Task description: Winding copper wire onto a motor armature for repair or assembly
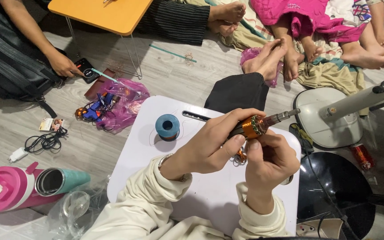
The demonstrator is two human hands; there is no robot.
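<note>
A: In the head view, what do the hands hold?

B: Both close on a motor rotor (253, 126) with copper windings and a steel shaft, held just above the white lap table (134, 146). The left hand (210, 144) wraps its fingers over the dark end of the rotor; the right hand (270, 158) pinches it from below, thumb up against the copper band.

A: And around the table?

B: A blue spool of wire (167, 127) stands on the table, left of the rotor and apart from it. Beyond the table's left edge lies a pink plastic bag (127, 104) with small parts, and farther left a pink and teal bottle (27, 186) on the floor. Right of the table stands a fan base (330, 118).

A: Which step is this?

B: I judge it winding or checking the coil. A fine wire seems to hang below the rotor; it is too thin to tell. The next move calls for turning the rotor steadily while keeping that wire taut.
</note>
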